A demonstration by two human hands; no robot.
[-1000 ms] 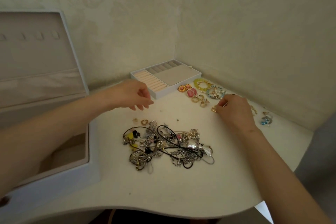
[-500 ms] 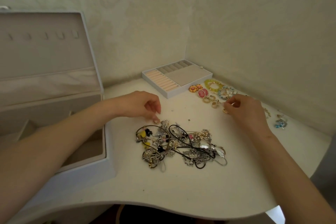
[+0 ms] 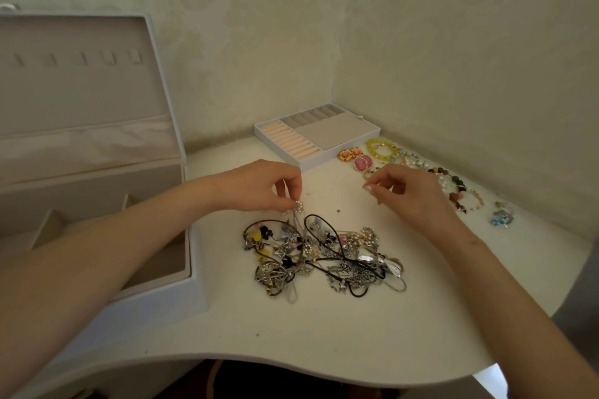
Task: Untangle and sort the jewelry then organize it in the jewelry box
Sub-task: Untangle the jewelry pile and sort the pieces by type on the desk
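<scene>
Beside the open jewelry box [image 3: 194,288], my left hand [image 3: 259,186] had come down since the earlier frame and pinched a pearl cluster [image 3: 298,204] at the far edge of the tangle [image 3: 324,256]. I judged a slow lift best, with the rest pinned on the worktop [image 3: 324,334]. My right hand [image 3: 411,194] had its fingers curled; whether they held something tiny, I couldn't tell. Sorted pieces [image 3: 363,163] lay beyond it.

Dim, soft, yellowish light, with a warmer patch glowing on the table [image 3: 324,327] just behind the tangle [image 3: 324,256]. Shadows are faint; wide-angle bending warps the edges.
</scene>
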